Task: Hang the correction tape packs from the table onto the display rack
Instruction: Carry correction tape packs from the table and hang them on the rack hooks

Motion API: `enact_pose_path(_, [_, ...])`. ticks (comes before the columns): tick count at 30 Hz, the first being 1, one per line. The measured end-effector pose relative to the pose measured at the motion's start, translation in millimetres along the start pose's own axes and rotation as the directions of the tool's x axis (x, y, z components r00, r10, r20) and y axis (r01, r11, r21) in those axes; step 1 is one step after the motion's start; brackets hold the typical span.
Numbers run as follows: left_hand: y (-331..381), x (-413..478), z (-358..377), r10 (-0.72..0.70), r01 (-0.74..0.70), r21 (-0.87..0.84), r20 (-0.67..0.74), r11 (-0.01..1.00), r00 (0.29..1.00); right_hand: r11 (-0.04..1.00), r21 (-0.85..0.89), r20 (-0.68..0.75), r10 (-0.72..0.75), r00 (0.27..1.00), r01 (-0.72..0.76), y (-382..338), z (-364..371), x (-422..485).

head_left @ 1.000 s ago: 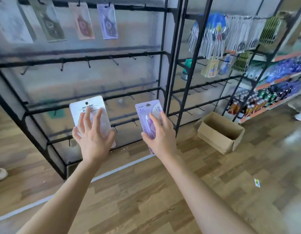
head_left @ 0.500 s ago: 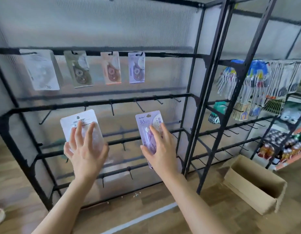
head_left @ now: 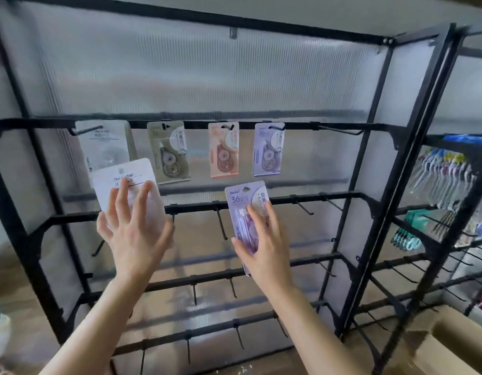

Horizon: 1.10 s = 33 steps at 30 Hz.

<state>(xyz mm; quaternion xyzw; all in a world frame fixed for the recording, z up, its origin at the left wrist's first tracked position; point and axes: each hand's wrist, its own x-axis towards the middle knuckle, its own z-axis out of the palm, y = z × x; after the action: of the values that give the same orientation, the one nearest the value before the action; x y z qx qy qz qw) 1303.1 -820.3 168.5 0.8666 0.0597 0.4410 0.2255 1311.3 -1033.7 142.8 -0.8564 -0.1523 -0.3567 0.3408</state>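
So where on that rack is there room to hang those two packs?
Top rail: one bare hook between the hung purple pack and the right post. The second rail below has only bare hooks. Crowded: four packs left along the top rail, and the neighbouring rack.

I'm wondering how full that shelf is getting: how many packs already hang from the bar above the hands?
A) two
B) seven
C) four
C: the display rack's bar carries a hanging white pack, an olive pack, a peach pack and a hanging purple pack; the left hand grips a white-card pack, the right hand a lilac pack.
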Motion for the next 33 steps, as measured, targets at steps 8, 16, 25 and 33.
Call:
enact_pose_path(8, [-21, 57, -8, 0.014, -0.006, 0.048, -0.175, 0.999, 0.984, 0.995, 0.063, -0.015, -0.076, 0.997, 0.077, -5, 32, 48])
enact_pose_path(16, [-45, 84, -14, 0.008, -0.002, 0.027, -0.196, 1.0, 0.981, 0.991, 0.083, 0.019, -0.109, 0.994, 0.107, -12, 53, 64])
enact_pose_path(25, [-72, 103, 0, 0.02, -0.015, 0.087, -0.057, 0.996, 0.998, 0.991, 0.083, 0.01, -0.107, 0.994, 0.106, -15, 59, 70])
enact_pose_path(33, [-79, 145, 28, -0.043, 0.032, 0.142, 0.074, 0.989, 0.996, 0.997, 0.024, -0.004, -0.068, 0.998, 0.068, 1, 51, 75])
